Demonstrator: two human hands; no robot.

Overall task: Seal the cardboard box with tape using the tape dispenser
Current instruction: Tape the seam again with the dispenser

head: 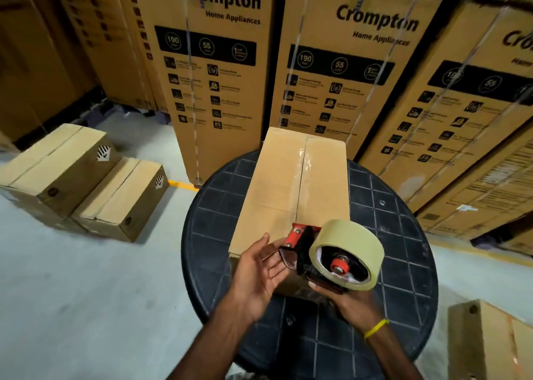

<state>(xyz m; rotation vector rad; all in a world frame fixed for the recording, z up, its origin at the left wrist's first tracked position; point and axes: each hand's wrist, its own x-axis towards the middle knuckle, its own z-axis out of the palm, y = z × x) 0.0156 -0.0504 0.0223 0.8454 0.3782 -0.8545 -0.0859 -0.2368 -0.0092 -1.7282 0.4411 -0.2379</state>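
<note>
A: We see the cardboard box (pixel 291 195) lying lengthwise on the round dark table (pixel 403 235), its top flaps closed and a glossy strip of tape (pixel 301 163) running along the centre seam. The near end of the box is hidden behind the hands, so we cannot tell how far the strip reaches.

B: And the tape dispenser (pixel 323 253) is at that near end, held above the box edge. Our right hand (pixel 350 299) grips it from below; the handle is buried in the palm, so we make out only fingers wrapped under the pale tape roll (pixel 346 253).

A: Our left hand (pixel 259 267) is spread, palm up, fingers loose, just beside the red front plate of the dispenser. We cannot tell whether the fingertips touch it.

B: A yellow band (pixel 376 328) sits on the right wrist.

A: Behind the table stand tall printed cartons (pixel 216 77), their tops cut off by the frame. Two smaller boxes (pixel 80 178) lie on the floor to the left, and another box (pixel 490 342) at the lower right is cropped.
</note>
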